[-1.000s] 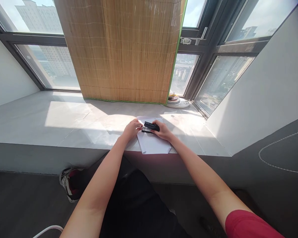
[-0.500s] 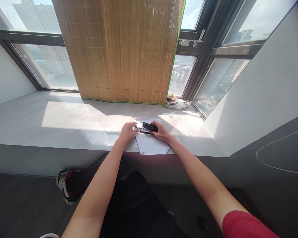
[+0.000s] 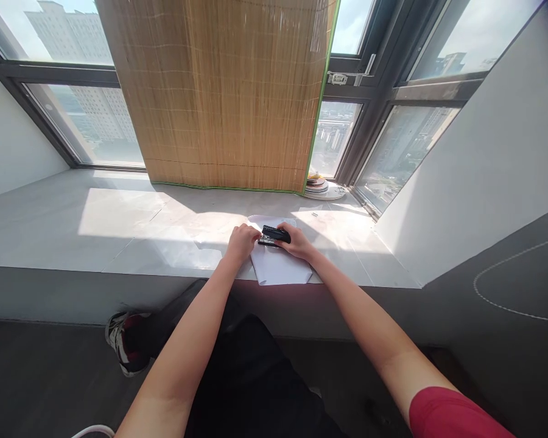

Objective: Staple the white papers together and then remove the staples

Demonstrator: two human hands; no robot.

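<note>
A black stapler is in my right hand, whose fingers wrap round its right end. Its top arm is raised a little from the base, and some silvery metal shows between them. My left hand is closed at the stapler's left end, fingertips pressed together against the metal part there. What lies between those fingertips is too small to make out. Beneath the stapler and both hands are folded white sheets of paper, their near edge reaching the front of the sill.
The pale window sill runs across under a hanging bamboo blind. A stack of plates stands at the back right corner. Small staple strips lie behind my right hand. The sill's front edge is close to my knees.
My left hand has moved right, toward the stapler. The metal piece that stuck out on the left is now slid in or covered by the fingers. My right hand stays put.
</note>
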